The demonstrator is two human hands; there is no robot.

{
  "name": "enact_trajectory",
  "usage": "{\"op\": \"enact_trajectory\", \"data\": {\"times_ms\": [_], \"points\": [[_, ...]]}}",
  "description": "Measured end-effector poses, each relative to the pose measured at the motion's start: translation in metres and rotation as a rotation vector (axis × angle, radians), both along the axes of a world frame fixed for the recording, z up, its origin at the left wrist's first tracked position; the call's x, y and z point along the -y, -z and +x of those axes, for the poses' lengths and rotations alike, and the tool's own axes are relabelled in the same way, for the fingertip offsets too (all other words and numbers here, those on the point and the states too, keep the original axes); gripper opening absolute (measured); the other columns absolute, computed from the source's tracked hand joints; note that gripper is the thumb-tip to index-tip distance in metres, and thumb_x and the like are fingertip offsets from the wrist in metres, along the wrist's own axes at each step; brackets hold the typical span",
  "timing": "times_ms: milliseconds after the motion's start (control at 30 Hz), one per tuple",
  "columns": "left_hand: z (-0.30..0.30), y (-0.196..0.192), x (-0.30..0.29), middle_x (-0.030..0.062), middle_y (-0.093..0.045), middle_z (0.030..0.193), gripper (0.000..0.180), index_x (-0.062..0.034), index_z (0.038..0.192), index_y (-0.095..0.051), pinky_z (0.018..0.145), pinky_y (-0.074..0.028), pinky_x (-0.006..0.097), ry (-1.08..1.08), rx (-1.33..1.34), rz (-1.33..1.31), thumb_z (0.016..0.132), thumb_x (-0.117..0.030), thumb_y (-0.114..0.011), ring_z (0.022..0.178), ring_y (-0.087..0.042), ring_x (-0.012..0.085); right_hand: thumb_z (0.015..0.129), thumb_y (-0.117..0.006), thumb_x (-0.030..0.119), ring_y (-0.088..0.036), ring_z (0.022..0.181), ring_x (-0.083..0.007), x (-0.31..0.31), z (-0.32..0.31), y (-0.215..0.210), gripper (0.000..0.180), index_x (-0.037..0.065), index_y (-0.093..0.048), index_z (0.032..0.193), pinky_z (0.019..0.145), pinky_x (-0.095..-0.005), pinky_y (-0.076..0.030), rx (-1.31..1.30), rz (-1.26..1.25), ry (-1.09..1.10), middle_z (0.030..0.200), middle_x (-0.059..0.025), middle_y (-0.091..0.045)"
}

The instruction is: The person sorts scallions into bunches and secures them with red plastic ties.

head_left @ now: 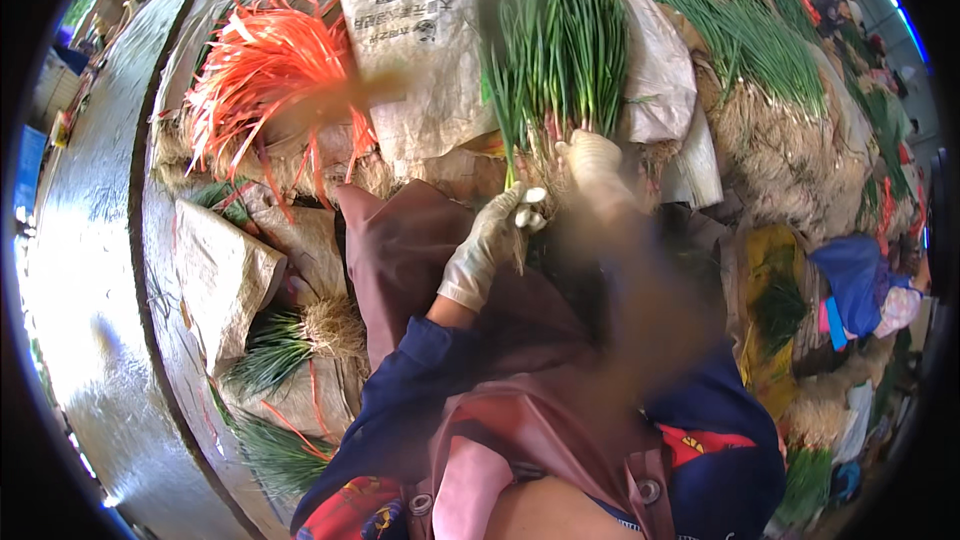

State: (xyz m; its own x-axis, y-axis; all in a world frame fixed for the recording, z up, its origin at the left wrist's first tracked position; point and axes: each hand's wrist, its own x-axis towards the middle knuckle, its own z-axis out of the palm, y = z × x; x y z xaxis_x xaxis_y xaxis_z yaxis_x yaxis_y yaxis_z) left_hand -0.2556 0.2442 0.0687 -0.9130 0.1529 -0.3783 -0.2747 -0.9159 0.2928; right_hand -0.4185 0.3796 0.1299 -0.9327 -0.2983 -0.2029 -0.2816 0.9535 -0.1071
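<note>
A thick row of spring onions [565, 40] lies in front of me, green tops pointing away and pale root ends toward me. My left hand [485, 255], in a whitish glove, is closed around the lower ends of a few spring onions [510, 155]; thin roots hang below its fingers. To its right, my right hand [592, 162], also gloved, reaches to the root ends of the row with fingers curled in on them. A brown smear over the picture blurs its wrist and forearm. A maroon apron [405, 240] covers my lap.
Orange plastic strips [270, 65] lie in a heap at the left, beside a printed woven sack [425, 60]. More spring onions [745, 40] are piled at the far right. Bundled onions [275, 350] lie lower left, near a wet metal-looking surface [90, 240]. Another person's blue clothing [850, 285] shows at right.
</note>
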Motion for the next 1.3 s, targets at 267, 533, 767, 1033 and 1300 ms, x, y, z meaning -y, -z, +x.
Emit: {"op": "enact_trajectory", "data": {"times_ms": [267,533,767,1033,1300], "points": [[-0.027,-0.021,-0.016,0.0030,-0.068,0.089,0.030,-0.0006,0.113,-0.066,0.066,-0.050,0.025,-0.147,0.055,-0.543,0.096,-0.025,-0.064,0.075,-0.062,0.0115,0.085,-0.070,0.041,-0.067,0.079,-0.0328,-0.020,0.039,0.013,0.034,0.010,-0.071,0.099,0.074,-0.0389,-0.051,0.206,-0.601,0.013,0.085,-0.0149,-0.070],[-0.021,-0.015,-0.014,0.0022,-0.063,0.089,0.040,0.0076,0.125,-0.056,0.075,-0.052,0.032,-0.010,-0.079,0.135,0.097,-0.021,-0.060,0.080,-0.060,0.0172,0.095,-0.063,0.025,-0.062,0.068,-0.0115,-0.003,0.012,0.049,0.024,0.006,-0.067,0.108,0.056,-0.0226,-0.049,1.212,-1.546,0.488,0.092,-0.0028,-0.068],[-0.008,-0.046,-0.009,0.0007,-0.052,0.074,0.030,-0.0021,0.116,-0.059,0.075,-0.050,0.038,0.084,-0.024,0.506,0.102,-0.027,-0.049,0.071,-0.054,0.0185,0.095,-0.063,0.019,-0.061,0.080,-0.0101,-0.021,0.010,0.085,0.019,0.007,-0.066,0.109,0.066,-0.0245,-0.049,0.928,-1.649,0.486,0.095,-0.0023,-0.067],[0.007,-0.070,0.023,-0.0024,-0.050,0.079,0.026,-0.0025,0.108,-0.061,0.092,-0.050,0.042,-0.200,-0.252,0.119,0.101,-0.026,-0.053,0.080,-0.054,0.0172,0.089,-0.063,0.050,-0.067,0.076,-0.0215,-0.104,0.040,0.051,0.040,0.010,-0.068,0.089,0.070,-0.0383,-0.052,0.559,0.204,-0.400,0.084,-0.0059,-0.071],[-0.006,-0.037,0.014,-0.0032,-0.045,0.063,0.035,0.0015,0.118,-0.063,0.082,-0.051,0.034,-0.205,-0.022,0.012,0.097,-0.027,-0.062,0.066,-0.052,0.0139,0.092,-0.061,0.043,-0.067,0.071,-0.0271,0.029,-0.001,-0.022,0.035,0.009,-0.068,0.094,0.066,-0.0401,-0.052,-0.039,0.147,-0.166,0.079,-0.0097,-0.069]]}}
